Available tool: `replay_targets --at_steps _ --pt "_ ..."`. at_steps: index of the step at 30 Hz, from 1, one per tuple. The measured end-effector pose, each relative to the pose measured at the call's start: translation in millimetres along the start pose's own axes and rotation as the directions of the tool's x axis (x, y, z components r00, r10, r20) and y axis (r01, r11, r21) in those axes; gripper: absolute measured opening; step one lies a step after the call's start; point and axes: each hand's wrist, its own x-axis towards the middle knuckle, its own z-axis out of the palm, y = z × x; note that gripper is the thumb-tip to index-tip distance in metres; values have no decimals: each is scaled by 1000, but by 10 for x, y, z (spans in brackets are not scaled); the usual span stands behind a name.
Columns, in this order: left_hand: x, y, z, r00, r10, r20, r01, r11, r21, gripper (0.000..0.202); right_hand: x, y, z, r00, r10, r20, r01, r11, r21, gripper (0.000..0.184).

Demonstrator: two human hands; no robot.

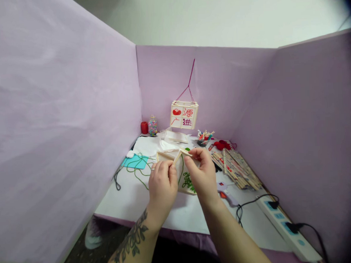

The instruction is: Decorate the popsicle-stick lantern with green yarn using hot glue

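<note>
A small box-shaped lantern [180, 179] of pale sticks and white panels, with green leafy drawing on one side, stands on the table between my hands. My left hand [163, 178] pinches a stick at its top left edge. With thumb and fingers closed, my right hand [202, 171] grips the top right edge near the corner. Thin green cord [139, 170] lies in loose loops to the left, and a strand reaches the lantern's top. My fingers hide part of the frame and whatever lies between their tips.
A finished-looking lantern [184, 115] hangs on purple cord at the back. Right are bundled sticks [238, 167], a glue gun [228, 197] and a power strip [286, 225] with black cables. A bead jar [152, 127], red spool [144, 127] and blue sheet [137, 161] are left. Lilac walls enclose the table.
</note>
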Motion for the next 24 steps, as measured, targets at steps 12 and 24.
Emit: replay_targets --at_steps 12,24 --pt "-33 31 34 997 71 -12 -70 997 39 17 57 22 22 997 76 -3 -76 997 7 16" --pt "-11 -11 32 1000 -2 2 2 1000 -18 17 46 77 -60 993 115 22 -117 969 219 19"
